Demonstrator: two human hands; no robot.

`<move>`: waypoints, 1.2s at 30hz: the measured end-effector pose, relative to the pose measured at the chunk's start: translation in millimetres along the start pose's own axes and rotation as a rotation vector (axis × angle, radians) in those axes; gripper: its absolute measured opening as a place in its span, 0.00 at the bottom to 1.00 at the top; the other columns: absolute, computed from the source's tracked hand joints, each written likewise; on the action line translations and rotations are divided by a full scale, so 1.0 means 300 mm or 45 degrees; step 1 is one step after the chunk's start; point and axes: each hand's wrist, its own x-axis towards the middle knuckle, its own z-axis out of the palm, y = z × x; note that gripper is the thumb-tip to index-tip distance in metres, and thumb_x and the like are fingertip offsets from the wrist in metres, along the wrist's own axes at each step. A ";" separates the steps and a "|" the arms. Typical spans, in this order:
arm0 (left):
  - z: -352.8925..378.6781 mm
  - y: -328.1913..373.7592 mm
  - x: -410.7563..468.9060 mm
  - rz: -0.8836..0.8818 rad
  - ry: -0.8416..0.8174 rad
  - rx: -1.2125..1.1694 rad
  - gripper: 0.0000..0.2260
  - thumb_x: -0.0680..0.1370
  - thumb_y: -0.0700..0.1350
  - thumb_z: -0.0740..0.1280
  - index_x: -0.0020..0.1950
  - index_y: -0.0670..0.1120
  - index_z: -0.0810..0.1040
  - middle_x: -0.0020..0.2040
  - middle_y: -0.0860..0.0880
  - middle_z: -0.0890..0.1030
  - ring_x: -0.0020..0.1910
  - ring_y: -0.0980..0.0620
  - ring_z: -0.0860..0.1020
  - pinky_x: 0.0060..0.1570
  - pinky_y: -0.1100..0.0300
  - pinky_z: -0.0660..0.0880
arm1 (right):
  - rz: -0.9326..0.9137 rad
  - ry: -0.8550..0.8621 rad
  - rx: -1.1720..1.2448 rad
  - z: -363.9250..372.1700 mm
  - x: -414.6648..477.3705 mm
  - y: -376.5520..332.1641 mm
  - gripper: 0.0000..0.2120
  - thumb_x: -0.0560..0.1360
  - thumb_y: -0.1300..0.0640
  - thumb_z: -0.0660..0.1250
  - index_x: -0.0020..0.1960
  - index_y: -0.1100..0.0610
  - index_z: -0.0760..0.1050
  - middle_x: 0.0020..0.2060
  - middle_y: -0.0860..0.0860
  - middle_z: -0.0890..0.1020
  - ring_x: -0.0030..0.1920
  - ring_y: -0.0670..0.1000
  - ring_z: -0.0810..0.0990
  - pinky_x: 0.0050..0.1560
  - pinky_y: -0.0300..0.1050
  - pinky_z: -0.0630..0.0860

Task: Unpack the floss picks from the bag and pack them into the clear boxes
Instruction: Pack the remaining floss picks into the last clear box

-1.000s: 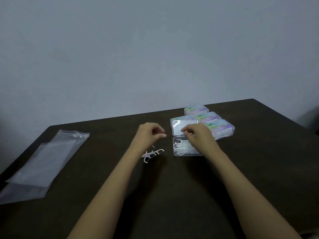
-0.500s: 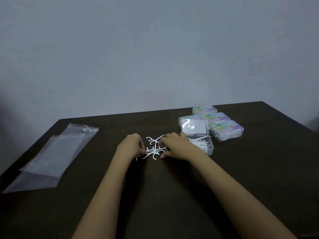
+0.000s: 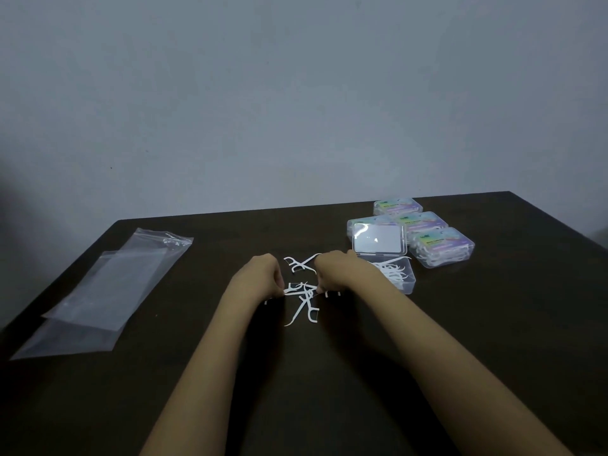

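Near centre: left hand (image 3: 260,274) and right hand (image 3: 339,271), fingers curled, each pinching at the floss picks (image 3: 304,296). Likely risk: hooked ends snag, so strays drop or scatter when lifted. The picks are thin, white and tangled. Just right, farther back: open clear box (image 3: 406,284), partly filled. Beyond it: closed boxes (image 3: 441,248).

A single head-worn wide-angle camera looks forward and down across the desk (image 3: 460,340) toward the wall (image 3: 296,110). It sits close: the left hand (image 3: 260,278) and right hand (image 3: 335,271) reach in from the bottom edge.
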 end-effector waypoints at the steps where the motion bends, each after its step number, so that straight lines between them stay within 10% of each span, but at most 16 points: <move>1: 0.001 -0.001 0.000 -0.003 -0.001 -0.004 0.05 0.73 0.38 0.68 0.39 0.46 0.80 0.46 0.46 0.83 0.46 0.49 0.81 0.48 0.57 0.78 | 0.004 -0.008 -0.001 -0.001 0.001 0.000 0.16 0.76 0.53 0.65 0.59 0.60 0.72 0.61 0.56 0.75 0.64 0.57 0.70 0.65 0.53 0.60; 12: 0.020 0.009 0.000 -0.040 -0.028 0.059 0.03 0.73 0.40 0.67 0.39 0.44 0.77 0.49 0.45 0.81 0.50 0.47 0.80 0.48 0.57 0.75 | 0.013 0.192 0.169 0.007 -0.038 0.025 0.11 0.79 0.57 0.59 0.56 0.61 0.74 0.58 0.58 0.77 0.60 0.56 0.72 0.61 0.51 0.67; 18: 0.006 0.008 0.005 0.025 0.020 0.016 0.08 0.73 0.38 0.65 0.34 0.45 0.76 0.44 0.43 0.82 0.43 0.47 0.81 0.44 0.57 0.76 | 0.036 0.486 0.804 -0.041 -0.129 0.185 0.04 0.76 0.60 0.65 0.42 0.57 0.74 0.35 0.47 0.76 0.37 0.46 0.74 0.35 0.33 0.67; 24: 0.004 0.110 0.011 0.294 0.234 -0.279 0.04 0.75 0.39 0.65 0.40 0.45 0.75 0.36 0.51 0.77 0.30 0.57 0.76 0.27 0.71 0.70 | 0.194 0.503 0.777 0.025 -0.172 0.328 0.02 0.74 0.59 0.67 0.45 0.58 0.78 0.41 0.50 0.78 0.43 0.47 0.74 0.44 0.37 0.69; 36: 0.109 0.424 0.079 0.648 0.186 0.042 0.03 0.76 0.41 0.64 0.46 0.46 0.78 0.45 0.50 0.80 0.50 0.50 0.77 0.57 0.55 0.69 | 0.451 0.644 0.779 0.053 -0.181 0.395 0.06 0.74 0.63 0.67 0.49 0.62 0.80 0.45 0.56 0.81 0.42 0.48 0.75 0.49 0.40 0.72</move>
